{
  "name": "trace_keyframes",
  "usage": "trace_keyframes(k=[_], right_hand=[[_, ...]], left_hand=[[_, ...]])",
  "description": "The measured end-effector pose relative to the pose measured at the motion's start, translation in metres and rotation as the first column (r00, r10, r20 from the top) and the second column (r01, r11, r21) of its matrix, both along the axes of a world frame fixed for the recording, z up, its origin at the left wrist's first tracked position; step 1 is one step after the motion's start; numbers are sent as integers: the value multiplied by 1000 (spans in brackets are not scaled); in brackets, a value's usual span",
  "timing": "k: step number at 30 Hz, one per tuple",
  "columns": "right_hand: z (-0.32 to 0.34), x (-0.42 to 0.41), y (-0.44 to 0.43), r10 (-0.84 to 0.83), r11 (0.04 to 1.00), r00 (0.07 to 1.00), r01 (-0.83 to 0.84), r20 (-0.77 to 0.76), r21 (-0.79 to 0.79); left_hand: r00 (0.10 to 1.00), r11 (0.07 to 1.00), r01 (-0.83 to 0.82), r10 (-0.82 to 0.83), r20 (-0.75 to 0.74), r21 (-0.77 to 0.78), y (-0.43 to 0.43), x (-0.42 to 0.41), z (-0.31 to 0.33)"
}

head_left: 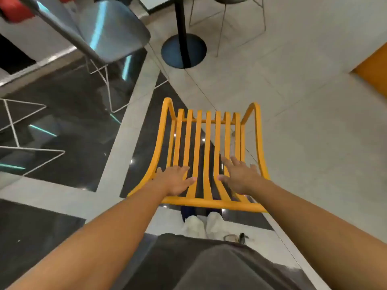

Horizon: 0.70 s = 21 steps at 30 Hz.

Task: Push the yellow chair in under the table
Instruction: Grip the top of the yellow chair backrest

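While both arms are stretched forward, the left hand [175, 179] and the right hand [238, 177] are laid flat, fingers spread and unclenched, on the slatted back of the yellow chair [207, 155]; nothing is gripped. The chair is seen from above in the middle of the floor [303, 122], its seat pointing far. Well beyond it, the black pedestal [183, 50] of a table is seen, with a grey chair [109, 30] at far left.
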State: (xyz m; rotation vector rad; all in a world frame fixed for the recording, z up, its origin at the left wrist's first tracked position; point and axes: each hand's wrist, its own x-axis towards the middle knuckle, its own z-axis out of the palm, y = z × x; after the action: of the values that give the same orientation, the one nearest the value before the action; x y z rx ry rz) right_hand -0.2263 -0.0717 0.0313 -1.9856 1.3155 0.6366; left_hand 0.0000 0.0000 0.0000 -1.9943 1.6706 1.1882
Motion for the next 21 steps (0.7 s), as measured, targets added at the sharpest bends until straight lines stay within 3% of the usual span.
trace_keyframes(k=[2, 4, 8, 11, 15, 21], right_hand=[[-13, -13, 28, 1, 994, 1000, 2, -28, 106], [-31, -31, 68, 35, 991, 996, -24, -82, 133], [-47, -48, 99, 124, 967, 986, -146, -114, -207], [-59, -48, 110, 94, 923, 992, -120, -89, -366], [-71, -42, 118, 18, 916, 995, -56, -99, -398], [-82, -45, 126, -61, 891, 994, 11, -94, -454]], left_hand=[[995, 993, 104, -104, -6, 56, 25, -8, -6], [982, 984, 180, -180, 54, 6, 63, -15, -14], [965, 936, 245, -208, 162, -253, 88, -15, -21], [964, 899, 244, -184, 193, -362, 94, -16, -27], [936, 855, 295, -170, 307, -427, 95, -21, -33], [956, 833, 216, -74, 285, -508, 99, -24, -40]])
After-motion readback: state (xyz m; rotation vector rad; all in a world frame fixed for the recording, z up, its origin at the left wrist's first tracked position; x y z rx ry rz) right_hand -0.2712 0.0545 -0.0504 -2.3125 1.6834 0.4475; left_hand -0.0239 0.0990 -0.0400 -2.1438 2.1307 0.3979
